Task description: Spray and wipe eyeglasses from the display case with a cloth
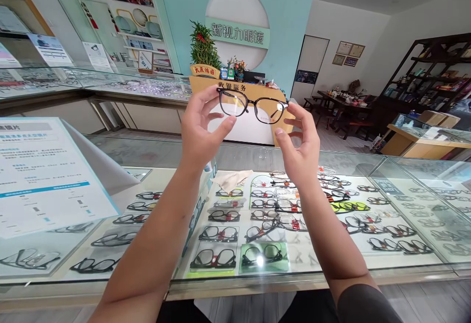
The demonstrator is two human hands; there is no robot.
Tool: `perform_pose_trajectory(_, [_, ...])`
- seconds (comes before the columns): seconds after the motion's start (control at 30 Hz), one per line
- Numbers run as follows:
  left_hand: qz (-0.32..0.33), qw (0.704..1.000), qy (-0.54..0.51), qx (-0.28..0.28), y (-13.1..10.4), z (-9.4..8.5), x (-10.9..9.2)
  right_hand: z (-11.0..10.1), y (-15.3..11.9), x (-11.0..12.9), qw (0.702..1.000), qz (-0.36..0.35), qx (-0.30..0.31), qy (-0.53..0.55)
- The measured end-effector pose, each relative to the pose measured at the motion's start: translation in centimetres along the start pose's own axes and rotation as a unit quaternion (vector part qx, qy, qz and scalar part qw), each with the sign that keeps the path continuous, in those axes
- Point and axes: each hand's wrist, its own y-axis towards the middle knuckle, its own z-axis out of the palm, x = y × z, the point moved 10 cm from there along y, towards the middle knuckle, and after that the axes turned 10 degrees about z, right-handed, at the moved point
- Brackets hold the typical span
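- Above the glass-topped counter [257,291], a pair of black-rimmed glasses [251,102] is held up in the air, well clear of the surface and tilted slightly down towards the right.
- By the left hand [202,134], the glasses are grasped at their left end; the thumb is held near the lower rim of the left lens.
- By the right hand [300,141], they are grasped at the right end, and the thumb is kept just below the right lens.
- Beneath the glass, rows of spectacles [225,216] are laid out, many marked with red tags.
- Behind the nearer rows, a beige cloth [231,180] is seen; whether it is laid on or under the glass cannot be told.
- At the left, a printed sheet [44,175] is propped on the counter.
- Farther off, a leafy plant [204,50] is set beside a round wall sign [237,4].
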Motion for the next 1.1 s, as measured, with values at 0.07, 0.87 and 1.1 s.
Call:
perform_pose_trajectory(0.07, [0.0, 1.0, -0.005, -0.004, -0.2, 0.2, 0.3, 0.2, -0.1, 0.2, 1.0, -0.007, 0.002, -0.004])
perform_pose_trajectory(0.87, [0.09, 0.976, 0.189, -0.068, -2.9, 3.4, -6.6, 0.0, 1.4, -7.7, 0.966, 0.193, -0.063, 0.162])
perform_pose_trajectory(1.1, [0.055, 0.989, 0.127, -0.048, -2.7, 3.5, -3.9, -1.3, 0.7, -4.6, 0.976, 0.1, -0.135, 0.139])
